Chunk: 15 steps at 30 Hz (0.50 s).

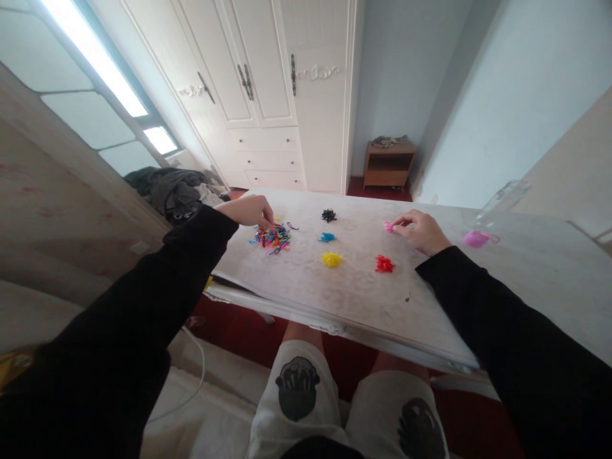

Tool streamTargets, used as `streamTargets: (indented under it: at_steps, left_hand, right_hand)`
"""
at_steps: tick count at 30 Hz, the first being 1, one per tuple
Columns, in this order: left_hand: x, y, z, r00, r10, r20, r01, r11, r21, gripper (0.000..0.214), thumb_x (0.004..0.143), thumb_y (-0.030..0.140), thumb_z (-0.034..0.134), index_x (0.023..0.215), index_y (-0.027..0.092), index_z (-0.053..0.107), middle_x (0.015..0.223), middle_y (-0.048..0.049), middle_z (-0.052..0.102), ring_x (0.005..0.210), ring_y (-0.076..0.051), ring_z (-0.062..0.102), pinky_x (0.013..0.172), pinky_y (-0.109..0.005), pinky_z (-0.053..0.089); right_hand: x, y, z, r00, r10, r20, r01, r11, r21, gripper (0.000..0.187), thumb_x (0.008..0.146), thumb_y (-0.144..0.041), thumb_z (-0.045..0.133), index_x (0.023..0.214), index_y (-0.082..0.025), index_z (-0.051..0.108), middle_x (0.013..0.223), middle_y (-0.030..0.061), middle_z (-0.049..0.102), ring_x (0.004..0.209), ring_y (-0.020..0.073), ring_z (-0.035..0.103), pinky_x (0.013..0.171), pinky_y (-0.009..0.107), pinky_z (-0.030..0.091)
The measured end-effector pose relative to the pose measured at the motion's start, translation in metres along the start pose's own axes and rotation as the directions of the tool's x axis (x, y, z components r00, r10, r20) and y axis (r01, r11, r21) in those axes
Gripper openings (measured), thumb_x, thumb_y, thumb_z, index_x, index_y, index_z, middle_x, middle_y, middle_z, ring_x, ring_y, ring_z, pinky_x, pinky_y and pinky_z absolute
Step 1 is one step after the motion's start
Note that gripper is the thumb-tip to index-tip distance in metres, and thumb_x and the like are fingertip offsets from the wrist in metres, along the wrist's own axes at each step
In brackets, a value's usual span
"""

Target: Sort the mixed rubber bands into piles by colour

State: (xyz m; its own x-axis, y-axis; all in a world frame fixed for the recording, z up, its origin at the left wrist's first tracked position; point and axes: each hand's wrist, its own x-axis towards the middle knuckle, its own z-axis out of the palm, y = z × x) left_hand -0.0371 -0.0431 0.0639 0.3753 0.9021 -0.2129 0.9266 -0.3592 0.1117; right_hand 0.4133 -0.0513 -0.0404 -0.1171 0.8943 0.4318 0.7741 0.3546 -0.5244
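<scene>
My left hand (248,211) reaches over a mixed heap of small multicoloured rubber bands (272,239), its fingers pinched together at the heap's top edge; whatever is between them is hidden. A loose dark band (292,226) lies just right of this heap. On the right, my right hand (421,231) has its thumb and fingers closed at a small clump of pink rubber bands (388,226), partly covered by the fingertips. Between the hands lie single-colour piles: black bands (328,215), blue bands (327,237) and yellow bands (331,259). Red bands (384,264) sit nearer my right forearm.
The piles lie on a pale table (354,293). Farther right are a pink pouch-like item (478,238) and a clear plastic container (504,201). Dark clothes (167,191) are heaped beyond the left edge. A white wardrobe (268,64) and brown nightstand (389,164) stand behind.
</scene>
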Motion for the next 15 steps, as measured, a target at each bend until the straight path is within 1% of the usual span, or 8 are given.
streamTargets:
  at_steps: [3, 6, 9, 12, 15]
  left_hand:
    - [-0.001, -0.007, 0.0, 1.0, 0.011, -0.022, -0.011, 0.999, -0.035, 0.017, 0.07, 0.032, 0.071, 0.075, 0.02, 0.082, 0.065, -0.001, 0.075, 0.063, -0.014, 0.065, 0.064, -0.022, 0.044]
    - [0.0, -0.014, 0.0, 0.996, 0.02, -0.085, -0.026, 0.997, -0.075, 0.02, 0.073, 0.033, 0.069, 0.079, 0.019, 0.082, 0.065, -0.0021, 0.075, 0.062, -0.014, 0.065, 0.061, -0.021, 0.043]
    - [0.001, -0.016, 0.0, 0.992, 0.019, -0.125, -0.034, 0.992, -0.118, 0.021, 0.075, 0.033, 0.068, 0.08, 0.017, 0.081, 0.062, -0.0024, 0.073, 0.059, -0.013, 0.065, 0.059, -0.021, 0.043]
    - [0.002, -0.01, -0.001, 0.989, 0.006, -0.147, -0.029, 0.987, -0.16, 0.021, 0.077, 0.032, 0.068, 0.081, 0.015, 0.08, 0.063, -0.004, 0.073, 0.059, -0.014, 0.065, 0.059, -0.022, 0.044]
    - [0.003, 0.007, 0.0, 0.982, 0.035, -0.186, -0.073, 0.977, -0.202, 0.022, 0.078, 0.032, 0.068, 0.083, 0.014, 0.08, 0.065, -0.0051, 0.073, 0.061, -0.014, 0.064, 0.059, -0.023, 0.045]
  right_hand:
    - [0.0, 0.002, 0.001, 1.0, -0.006, -0.007, 0.006, 1.0, -0.007, 0.014, 0.074, -0.033, 0.067, 0.07, -0.02, 0.071, 0.085, 0.0066, 0.071, 0.079, 0.0223, 0.064, 0.078, 0.035, 0.049]
    - [0.0, 0.002, 0.002, 1.0, -0.01, -0.009, 0.009, 1.0, -0.011, 0.014, 0.074, -0.033, 0.067, 0.069, -0.02, 0.072, 0.084, 0.0067, 0.072, 0.079, 0.0227, 0.064, 0.078, 0.036, 0.049]
    - [0.0, 0.002, 0.002, 1.0, -0.005, -0.01, 0.005, 1.0, -0.004, 0.014, 0.074, -0.033, 0.067, 0.07, -0.02, 0.072, 0.085, 0.0068, 0.072, 0.079, 0.0226, 0.064, 0.079, 0.036, 0.05]
    - [0.0, 0.0, 0.001, 1.0, -0.002, -0.017, 0.002, 1.0, -0.001, 0.015, 0.074, -0.033, 0.068, 0.07, -0.02, 0.072, 0.085, 0.0066, 0.072, 0.078, 0.022, 0.064, 0.079, 0.036, 0.05]
    - [-0.001, -0.003, 0.0, 1.0, -0.009, -0.02, 0.009, 1.0, 0.013, 0.015, 0.074, -0.033, 0.068, 0.07, -0.019, 0.072, 0.085, 0.0067, 0.071, 0.077, 0.0218, 0.064, 0.077, 0.036, 0.05]
